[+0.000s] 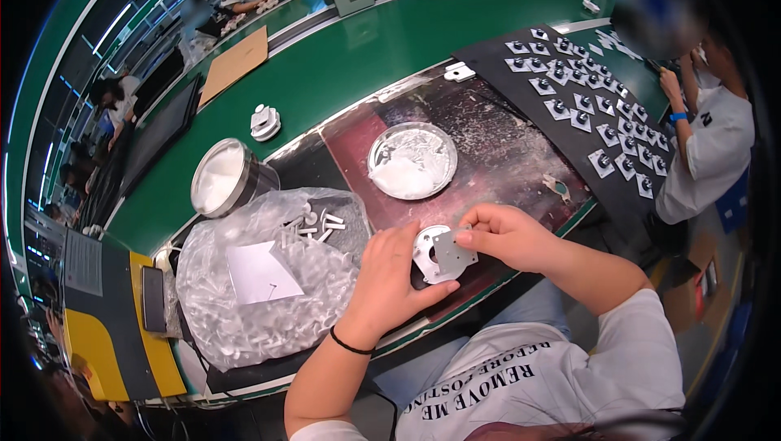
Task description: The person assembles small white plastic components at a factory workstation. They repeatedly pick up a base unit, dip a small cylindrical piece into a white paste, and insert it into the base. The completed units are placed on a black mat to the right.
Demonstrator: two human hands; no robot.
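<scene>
My left hand [389, 272] grips a round white housing [421, 247] from its left side, thumb along the lower edge and fingers along the upper rim. In my right hand [503, 236] a flat grey metal plate [452, 257] with small holes is pinched between thumb and forefinger. The plate lies over the right part of the housing; whether it is seated there I cannot tell. Just beyond my hands stands a round shallow dish [376, 150] with a white substance in it. Left of my left hand is a big clear plastic bag [203, 278] of white plastic pins [325, 229].
A clear tub [260, 174] stands behind the bag, and paper [262, 272] lies on it. At left is a yellow-and-grey machine [114, 319]. White parts [264, 122] sit on the green belt [325, 91]. At right, a black board [521, 91] carries rows of small assemblies beside a co-worker [708, 140].
</scene>
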